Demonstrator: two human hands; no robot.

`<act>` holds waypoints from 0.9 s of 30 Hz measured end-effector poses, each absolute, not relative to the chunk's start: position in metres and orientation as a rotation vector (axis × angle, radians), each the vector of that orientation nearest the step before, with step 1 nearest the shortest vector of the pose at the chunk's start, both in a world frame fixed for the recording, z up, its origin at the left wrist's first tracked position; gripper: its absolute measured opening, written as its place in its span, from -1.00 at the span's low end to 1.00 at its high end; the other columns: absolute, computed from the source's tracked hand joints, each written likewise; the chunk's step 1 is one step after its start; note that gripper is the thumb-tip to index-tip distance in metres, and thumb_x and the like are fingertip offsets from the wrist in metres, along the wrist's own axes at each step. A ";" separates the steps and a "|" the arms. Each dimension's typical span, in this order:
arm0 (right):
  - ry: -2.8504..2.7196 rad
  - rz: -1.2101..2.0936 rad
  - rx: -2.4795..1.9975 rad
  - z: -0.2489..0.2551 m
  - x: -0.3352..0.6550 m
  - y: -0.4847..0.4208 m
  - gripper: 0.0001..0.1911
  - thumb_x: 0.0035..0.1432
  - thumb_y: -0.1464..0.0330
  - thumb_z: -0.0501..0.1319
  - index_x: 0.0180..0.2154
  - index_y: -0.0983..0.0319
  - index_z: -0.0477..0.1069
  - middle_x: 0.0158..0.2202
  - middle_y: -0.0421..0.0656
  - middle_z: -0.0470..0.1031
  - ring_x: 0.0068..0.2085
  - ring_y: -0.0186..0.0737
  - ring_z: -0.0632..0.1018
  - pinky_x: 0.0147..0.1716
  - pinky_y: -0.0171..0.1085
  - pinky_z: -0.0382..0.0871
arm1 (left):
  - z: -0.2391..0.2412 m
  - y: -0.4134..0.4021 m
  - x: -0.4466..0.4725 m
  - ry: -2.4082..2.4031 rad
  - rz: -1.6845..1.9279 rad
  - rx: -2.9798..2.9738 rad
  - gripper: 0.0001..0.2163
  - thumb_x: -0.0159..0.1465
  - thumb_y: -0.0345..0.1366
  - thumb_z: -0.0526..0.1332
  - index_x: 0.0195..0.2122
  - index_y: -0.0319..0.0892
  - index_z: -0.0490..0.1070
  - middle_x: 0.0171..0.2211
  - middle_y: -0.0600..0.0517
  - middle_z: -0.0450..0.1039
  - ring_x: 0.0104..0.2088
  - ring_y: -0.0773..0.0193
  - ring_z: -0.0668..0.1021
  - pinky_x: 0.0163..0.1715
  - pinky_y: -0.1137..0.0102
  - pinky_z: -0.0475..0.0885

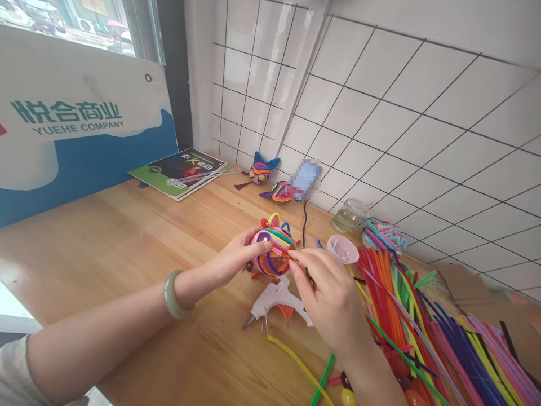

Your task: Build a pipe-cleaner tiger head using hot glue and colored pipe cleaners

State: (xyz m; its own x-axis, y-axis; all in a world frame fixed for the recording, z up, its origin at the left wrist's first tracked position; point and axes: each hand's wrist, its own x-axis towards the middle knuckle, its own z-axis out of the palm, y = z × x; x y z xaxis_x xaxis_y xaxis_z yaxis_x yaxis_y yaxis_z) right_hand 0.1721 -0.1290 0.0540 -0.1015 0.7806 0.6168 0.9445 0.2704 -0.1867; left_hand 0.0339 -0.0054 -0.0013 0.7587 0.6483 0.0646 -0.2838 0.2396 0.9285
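A multicoloured ball of wound pipe cleaners (274,248) is held above the wooden table (127,237). My left hand (236,256) grips its left side, thumb lying over the top; a green bangle (174,294) sits on that wrist. My right hand (327,293) pinches the ball's right edge with thumb and forefinger. Under the ball lies a white glue gun (273,301), its nozzle pointing left and down.
A big heap of loose pipe cleaners (422,327) covers the table's right side. A pink cup (342,249) and a glass jar (353,215) stand behind it. Two finished wound figures (270,180) and a phone rest against the tiled wall, magazines (181,172) further left.
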 end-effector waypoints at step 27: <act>-1.698 0.034 -1.613 0.048 0.176 -0.125 -0.86 0.31 0.39 0.04 -0.32 0.20 0.32 -0.33 -0.16 0.43 -0.29 -0.29 0.48 -0.30 -0.30 0.39 | 0.004 -0.006 0.032 0.583 0.588 1.294 -0.53 0.12 -0.04 0.26 -0.03 -0.25 0.42 -0.30 -0.06 0.53 -0.48 0.27 0.50 -0.58 0.46 0.28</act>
